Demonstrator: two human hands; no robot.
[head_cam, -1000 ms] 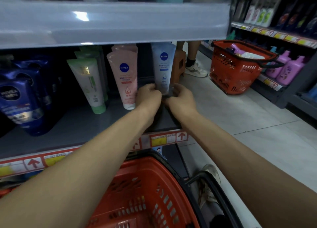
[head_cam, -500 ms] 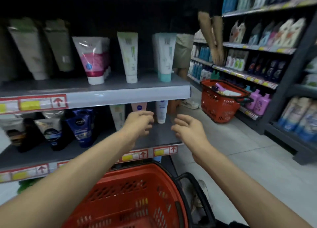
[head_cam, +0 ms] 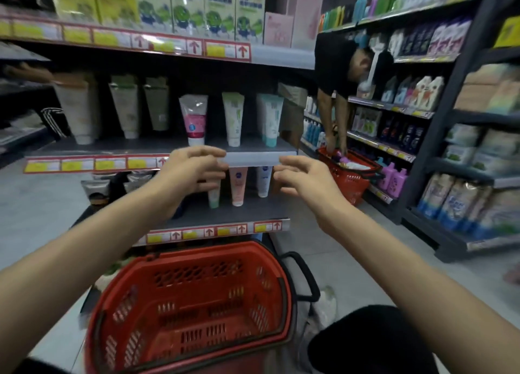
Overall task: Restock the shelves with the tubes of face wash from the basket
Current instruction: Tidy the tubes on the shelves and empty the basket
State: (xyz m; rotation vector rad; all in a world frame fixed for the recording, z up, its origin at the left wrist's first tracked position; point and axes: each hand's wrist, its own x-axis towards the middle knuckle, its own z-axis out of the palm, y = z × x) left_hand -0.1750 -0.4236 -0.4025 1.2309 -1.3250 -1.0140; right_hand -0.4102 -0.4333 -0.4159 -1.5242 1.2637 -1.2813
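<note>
Both hands are raised before the shelving and hold nothing: the left hand [head_cam: 194, 169] has its fingers loosely curved in front of the middle shelf [head_cam: 254, 158], and the right hand [head_cam: 307, 180] sits just beside it with fingers spread and relaxed. Whether either touches the shelf edge cannot be told. Between the hands, on the lower shelf [head_cam: 239, 214], three tubes of face wash stand cap down in a row: a green tube [head_cam: 213, 200], a pink tube [head_cam: 238, 187] and a white tube [head_cam: 264, 183]. More tubes [head_cam: 233, 118] stand on the middle shelf above. Below the arms sits the red basket [head_cam: 197, 251] with its slotted floor in view and a black handle [head_cam: 305, 272] folded to the right. Down the aisle, another person [head_cam: 334, 64] in a black top bends over a second basket [head_cam: 350, 178]
</note>
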